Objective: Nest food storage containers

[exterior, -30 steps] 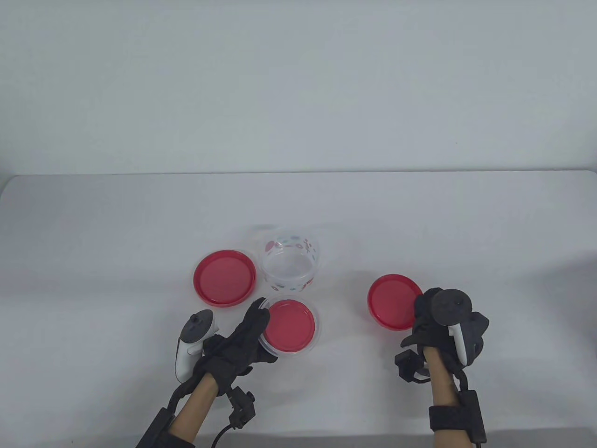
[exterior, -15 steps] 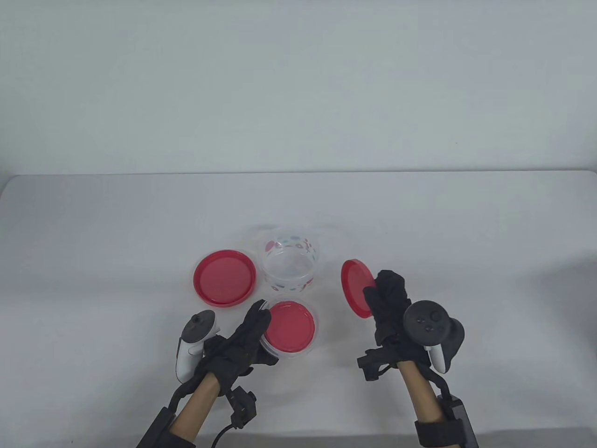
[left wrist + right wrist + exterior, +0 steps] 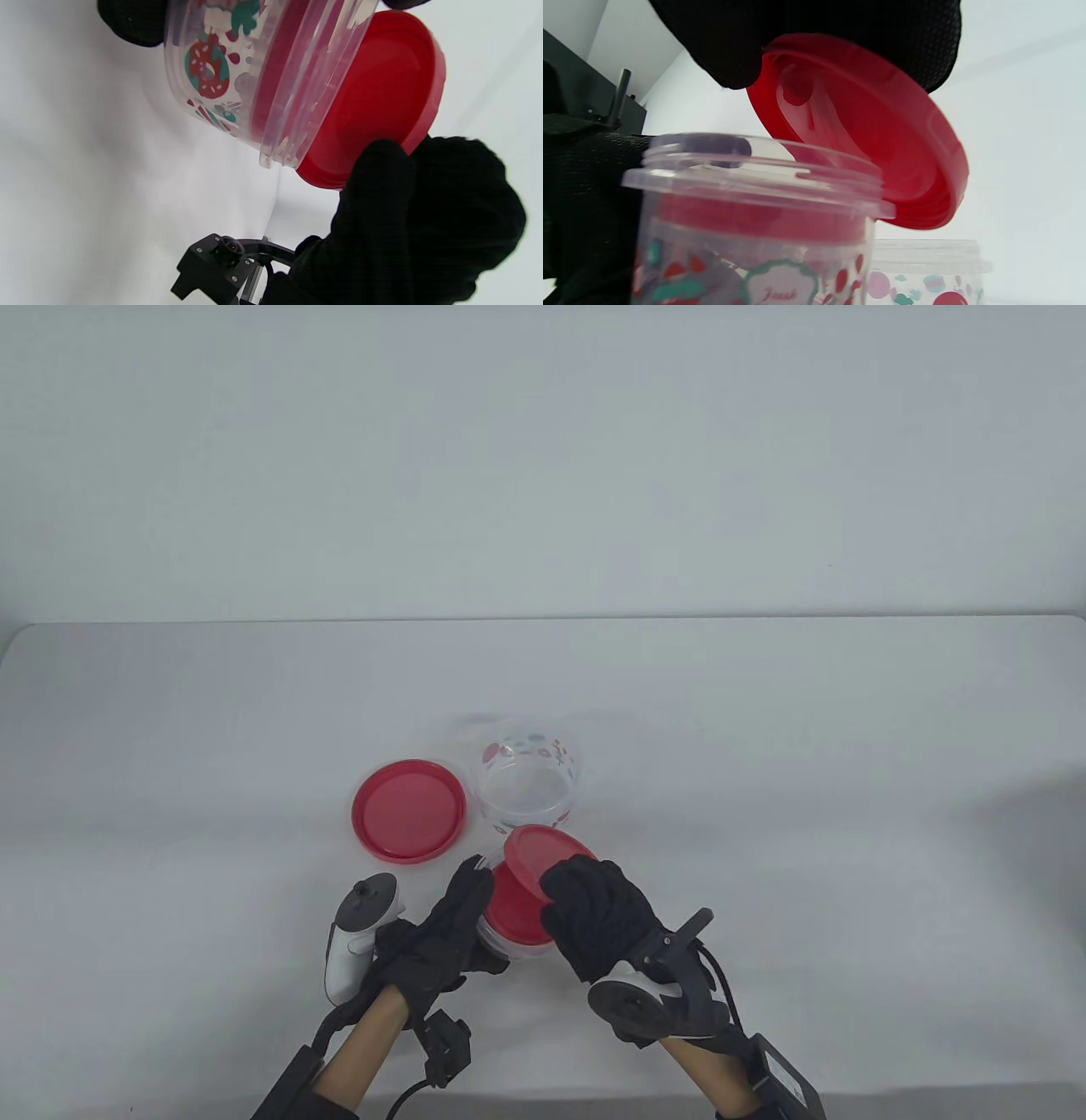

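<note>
A clear printed container [image 3: 509, 943] stands near the front, with a red lid [image 3: 509, 908] lying inside it below the rim. My left hand [image 3: 462, 912] grips its left side. My right hand [image 3: 585, 899] holds a second red lid [image 3: 547, 850] tilted just above the container's rim. In the left wrist view the container [image 3: 220, 76] and the held lid [image 3: 382, 97] are close up. The right wrist view shows the held lid [image 3: 865, 140] over the container's rim [image 3: 755, 182]. A second, open clear container [image 3: 530, 785] stands behind.
A third red lid [image 3: 409, 810] lies flat on the white table [image 3: 764, 729], left of the open container. The open container also shows low in the right wrist view [image 3: 925, 271]. A pale wall rises behind the table's far edge.
My right hand picked the red lid up from the table on the right and carried it left, over the container that my left hand grips. The left hand has stayed put.
</note>
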Motion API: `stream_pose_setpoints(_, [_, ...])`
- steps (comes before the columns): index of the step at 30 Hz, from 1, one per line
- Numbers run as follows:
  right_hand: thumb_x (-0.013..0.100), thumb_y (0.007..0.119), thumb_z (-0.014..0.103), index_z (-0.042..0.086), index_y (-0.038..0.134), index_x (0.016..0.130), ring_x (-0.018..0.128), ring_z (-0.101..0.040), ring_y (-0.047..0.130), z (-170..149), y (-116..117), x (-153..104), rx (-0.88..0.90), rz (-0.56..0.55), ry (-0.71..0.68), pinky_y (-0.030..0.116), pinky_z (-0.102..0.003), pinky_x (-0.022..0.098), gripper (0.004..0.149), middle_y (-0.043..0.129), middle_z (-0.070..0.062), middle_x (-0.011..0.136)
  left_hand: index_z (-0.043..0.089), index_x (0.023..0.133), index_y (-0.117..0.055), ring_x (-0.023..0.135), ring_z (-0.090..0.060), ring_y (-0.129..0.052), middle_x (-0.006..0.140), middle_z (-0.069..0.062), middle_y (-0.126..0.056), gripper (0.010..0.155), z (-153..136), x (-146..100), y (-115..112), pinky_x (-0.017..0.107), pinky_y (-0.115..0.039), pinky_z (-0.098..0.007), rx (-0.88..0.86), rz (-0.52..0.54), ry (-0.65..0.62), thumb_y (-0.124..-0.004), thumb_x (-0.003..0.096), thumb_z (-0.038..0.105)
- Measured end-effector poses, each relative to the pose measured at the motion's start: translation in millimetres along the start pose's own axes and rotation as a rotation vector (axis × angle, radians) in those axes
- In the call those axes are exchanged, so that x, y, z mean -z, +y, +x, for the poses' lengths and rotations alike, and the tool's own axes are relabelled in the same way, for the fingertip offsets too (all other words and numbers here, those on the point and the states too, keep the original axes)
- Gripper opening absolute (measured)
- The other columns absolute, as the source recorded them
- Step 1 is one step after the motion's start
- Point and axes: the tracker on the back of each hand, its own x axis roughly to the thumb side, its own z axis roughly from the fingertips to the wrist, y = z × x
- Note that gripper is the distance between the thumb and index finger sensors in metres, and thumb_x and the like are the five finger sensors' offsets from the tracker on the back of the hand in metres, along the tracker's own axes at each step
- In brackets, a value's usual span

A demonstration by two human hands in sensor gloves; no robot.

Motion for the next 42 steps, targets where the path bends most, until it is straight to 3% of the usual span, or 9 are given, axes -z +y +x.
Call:
stream_pose_setpoints(9, [0.056,0.080,0.030,0.018,0.053,0.096,0.085,-0.034,0.076,23.1,6.3,-4.7,-0.073,-0.009,-0.189,0.061,-0.061,0.062,0.050,0.065,-0.010,0.093,0.024,0.117,0.012,0.102,-0.050,-0.043,0.120,-0.026,-0.003,0.082,-4.9,1.9,0.3,0.075,-0.051,-0.059,-0.166,-0.048,-0.045,-0.033,0.0646,0.067])
stream_pose_setpoints(12, [0.056,0.078,0.033,0.017,0.051,0.099,0.088,-0.034,0.068,18.8,9.9,-3.2,-0.009,0.054,-0.152,0.058,-0.060,0.064,0.053,0.064,-0.009,0.097,0.027,0.117,0.013,0.103,-0.050,-0.039,0.120,-0.024,-0.001,0.081,-4.3,2.6,0.4,0.077,-0.047,-0.060,-0.176,-0.064,-0.067,-0.033,0.0642,0.067])
stream_pose_setpoints(17, [0.062,0.063,0.034,0.011,0.054,0.107,0.089,-0.039,0.058,4.9,11.8,-2.9,0.280,0.094,0.002,0.054,-0.055,0.067,0.051,0.058,-0.018,0.104,0.031,0.117,0.012,0.105,-0.050,-0.034,0.121,-0.022,0.002,0.080,-2.6,3.8,-0.3,0.079,-0.043,-0.061,-0.149,-0.076,-0.094,-0.035,0.0640,0.067])
stream_pose_setpoints(21, [0.062,0.063,0.033,0.010,0.065,0.104,0.091,-0.041,0.055,8.1,11.1,-3.0,0.192,0.132,0.016,0.052,-0.058,0.067,0.048,0.057,-0.019,0.105,0.032,0.117,0.013,0.106,-0.050,-0.033,0.121,-0.022,0.003,0.079,-4.5,5.6,-2.1,0.079,-0.041,-0.062,-0.145,-0.094,-0.089,-0.035,0.0638,0.067])
stream_pose_setpoints(23, [0.063,0.062,0.034,0.012,0.064,0.105,0.095,-0.042,0.052,10.3,9.8,-2.4,0.159,0.147,0.021,0.045,-0.063,0.067,0.048,0.053,-0.019,0.108,0.032,0.117,0.011,0.106,-0.050,-0.033,0.121,-0.021,0.002,0.080,-5.9,6.3,-1.6,0.079,-0.041,-0.062,-0.177,-0.105,-0.093,-0.036,0.0636,0.067])
stream_pose_setpoints(28, [0.062,0.066,0.030,0.020,0.072,0.097,0.099,-0.053,0.019,3.1,8.7,-3.6,0.309,0.181,0.134,0.021,-0.073,0.061,0.037,0.032,-0.024,0.116,0.034,0.119,0.006,0.105,-0.050,-0.035,0.123,-0.021,-0.002,0.079,-3.3,7.8,-5.0,0.079,-0.042,-0.062,-0.108,-0.130,-0.102,-0.039,0.0632,0.066])
stream_pose_setpoints(32, [0.063,0.065,0.033,0.014,0.036,0.114,0.098,-0.056,0.014,-4.4,14.8,-6.0,0.403,0.231,0.222,0.029,-0.075,0.061,0.061,0.009,-0.030,0.114,0.034,0.119,0.007,0.105,-0.050,-0.034,0.122,-0.020,-0.001,0.079,-0.1,7.2,-9.1,0.078,-0.042,-0.062,-0.071,-0.136,-0.112,-0.039,0.0633,0.067])
stream_pose_setpoints(35, [0.065,0.058,0.038,0.016,0.033,0.116,0.098,-0.054,0.012,-10.4,22.9,-8.3,0.424,0.302,0.242,0.034,-0.072,0.063,0.061,0.007,-0.026,0.114,0.031,0.118,0.008,0.105,-0.050,-0.035,0.122,-0.020,-0.002,0.081,-1.0,5.6,-8.3,0.078,-0.044,-0.062,-0.044,-0.110,-0.102,-0.039,0.0638,0.068])
stream_pose_setpoints(42, [0.065,0.053,0.041,0.015,0.030,0.116,0.097,-0.054,0.012,-28.8,33.4,-15.5,0.667,0.230,0.405,0.034,-0.071,0.064,0.061,0.007,-0.026,0.113,0.022,0.113,0.016,0.100,-0.046,-0.033,0.121,-0.017,-0.004,0.080,-1.0,6.7,-12.3,0.078,-0.045,-0.057,-0.115,-0.148,-0.135,-0.035,0.0665,0.063])
